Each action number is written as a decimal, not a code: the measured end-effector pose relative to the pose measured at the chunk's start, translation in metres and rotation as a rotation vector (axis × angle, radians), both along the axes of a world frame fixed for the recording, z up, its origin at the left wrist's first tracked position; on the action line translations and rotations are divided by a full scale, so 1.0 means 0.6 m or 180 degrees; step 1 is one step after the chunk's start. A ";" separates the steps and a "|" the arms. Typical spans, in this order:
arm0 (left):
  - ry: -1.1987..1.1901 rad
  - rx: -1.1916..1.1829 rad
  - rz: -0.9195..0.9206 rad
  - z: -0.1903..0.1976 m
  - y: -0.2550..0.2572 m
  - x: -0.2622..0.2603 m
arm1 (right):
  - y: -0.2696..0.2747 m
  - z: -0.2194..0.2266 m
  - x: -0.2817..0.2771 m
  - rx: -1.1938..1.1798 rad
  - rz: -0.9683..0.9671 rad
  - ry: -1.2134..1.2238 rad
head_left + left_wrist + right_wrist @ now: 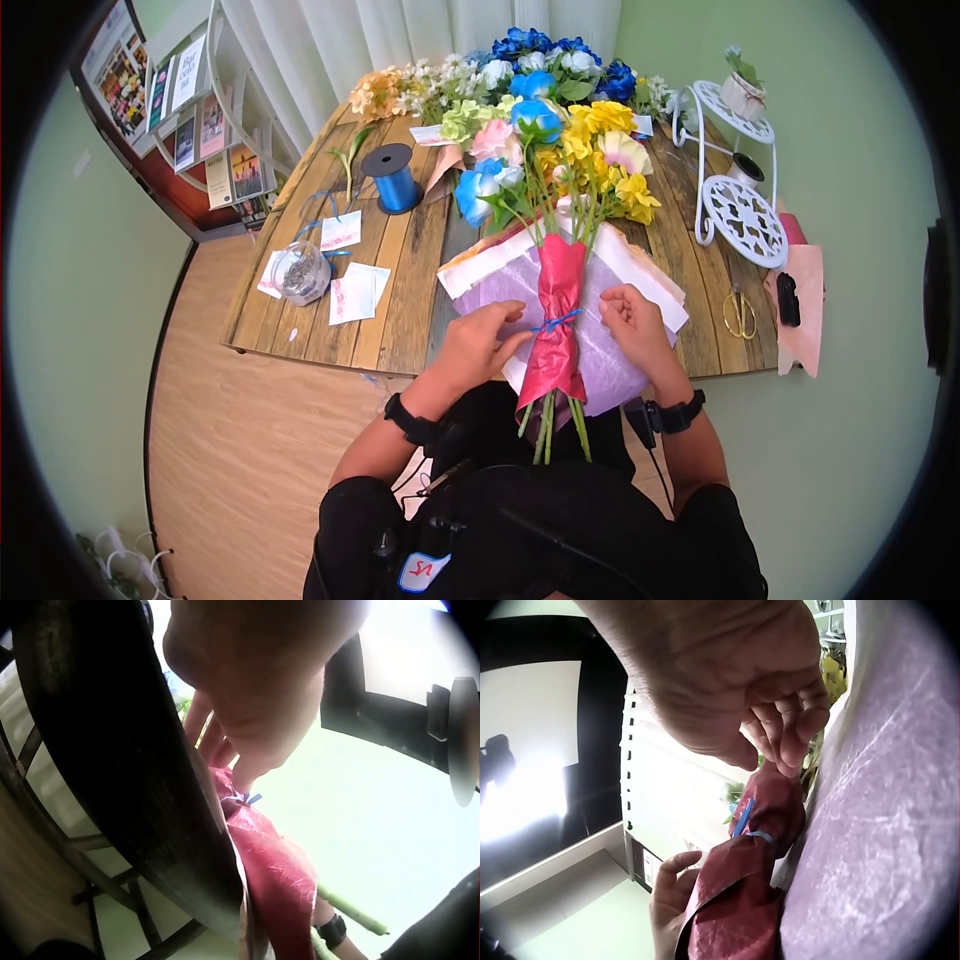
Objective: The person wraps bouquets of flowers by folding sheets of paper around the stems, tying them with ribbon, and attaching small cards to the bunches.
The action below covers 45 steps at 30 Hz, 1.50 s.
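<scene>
A bouquet of blue, yellow and pink flowers lies at the table's front edge, its green stems toward my body. Crimson wrapping paper goes round the stems, with a blue ribbon knotted at its narrow waist. Beneath it spread sheets of purple and white paper. My left hand is just left of the knot, thumb and forefinger apart, thumb tip right at the ribbon. On the other side, my right hand hovers over the purple paper with loosely bent fingers and nothing in them.
A blue ribbon spool, paper cards and a clear jar are on the left. At right are a white plant stand, gold-handled scissors and a black object on pink paper. More flowers line the back.
</scene>
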<state>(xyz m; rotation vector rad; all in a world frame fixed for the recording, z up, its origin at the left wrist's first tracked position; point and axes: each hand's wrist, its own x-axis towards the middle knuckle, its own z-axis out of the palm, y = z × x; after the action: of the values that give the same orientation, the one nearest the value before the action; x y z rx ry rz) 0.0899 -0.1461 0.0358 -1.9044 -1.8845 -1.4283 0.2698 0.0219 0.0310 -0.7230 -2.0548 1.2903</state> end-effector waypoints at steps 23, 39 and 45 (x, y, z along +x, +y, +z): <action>-0.0836 -0.1233 0.3511 0.063 -0.269 -0.437 | -0.016 0.034 -0.011 -0.0058 0.0013 -0.0127; -0.0131 -0.2121 0.2102 0.035 -0.198 -0.454 | -0.141 0.120 -0.266 0.1966 0.1647 -0.0080; 0.0314 -0.1724 0.2062 0.033 -0.173 -0.451 | -0.229 0.013 -0.450 0.2852 0.1762 0.0101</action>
<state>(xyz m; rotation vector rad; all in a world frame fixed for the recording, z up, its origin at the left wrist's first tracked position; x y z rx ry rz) -0.1810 -0.2500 0.0556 -1.2471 -2.6698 -0.6614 -0.0001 -0.1157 0.0386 0.2837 -2.5593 0.4679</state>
